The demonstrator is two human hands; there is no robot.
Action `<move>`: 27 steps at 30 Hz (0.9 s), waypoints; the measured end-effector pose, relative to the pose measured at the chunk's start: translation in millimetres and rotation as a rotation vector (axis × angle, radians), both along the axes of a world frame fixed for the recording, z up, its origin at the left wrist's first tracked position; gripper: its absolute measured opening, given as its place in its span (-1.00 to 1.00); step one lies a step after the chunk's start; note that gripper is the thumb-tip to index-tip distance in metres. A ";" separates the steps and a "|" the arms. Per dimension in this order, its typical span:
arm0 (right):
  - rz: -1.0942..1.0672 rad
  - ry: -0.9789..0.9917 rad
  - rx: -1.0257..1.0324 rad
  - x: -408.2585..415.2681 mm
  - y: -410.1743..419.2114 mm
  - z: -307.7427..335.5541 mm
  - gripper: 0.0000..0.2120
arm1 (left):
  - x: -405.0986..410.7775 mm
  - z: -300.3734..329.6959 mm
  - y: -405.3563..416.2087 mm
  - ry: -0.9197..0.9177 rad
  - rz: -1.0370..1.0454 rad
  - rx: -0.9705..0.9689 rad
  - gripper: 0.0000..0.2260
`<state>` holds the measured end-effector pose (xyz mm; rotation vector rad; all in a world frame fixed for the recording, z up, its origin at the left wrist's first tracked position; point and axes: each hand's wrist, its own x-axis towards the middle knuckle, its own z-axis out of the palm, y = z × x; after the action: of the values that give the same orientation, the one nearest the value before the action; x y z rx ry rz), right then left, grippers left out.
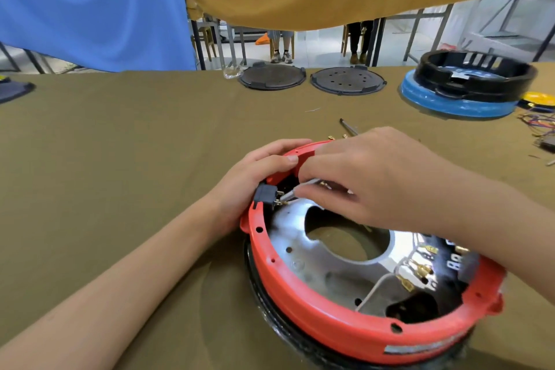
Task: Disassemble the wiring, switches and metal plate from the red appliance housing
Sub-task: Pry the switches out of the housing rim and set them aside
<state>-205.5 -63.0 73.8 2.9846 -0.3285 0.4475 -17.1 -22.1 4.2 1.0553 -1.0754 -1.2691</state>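
Both hands work at the far rim of the red housing: my left hand curls over its edge beside the black switch, while my right hand pinches a white wire at the switch terminals. Olive cloth covers the desk, with blue and mustard sheets hanging behind. Inside the housing lie the metal plate and brass-tipped wiring; farther back sit two dark discs and a black ring stacked on a blue base.
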 end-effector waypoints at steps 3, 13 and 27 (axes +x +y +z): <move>0.038 -0.045 -0.037 -3.7 -0.7 -3.5 -0.71 | -0.1 -0.9 -1.1 -0.001 -0.005 -0.004 -0.66; 0.043 -0.116 0.230 0.3 -11.9 -7.7 -0.84 | 1.0 -2.4 -1.5 0.055 -0.025 -0.029 -0.61; -0.021 -0.028 0.684 8.0 -40.1 -12.2 -0.92 | -1.5 -3.1 -1.7 0.021 -0.002 -0.016 -0.67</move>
<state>-197.5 -103.0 61.6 3.6274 -0.6261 0.4458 -18.6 -23.8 1.1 1.0269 -1.0694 -1.2685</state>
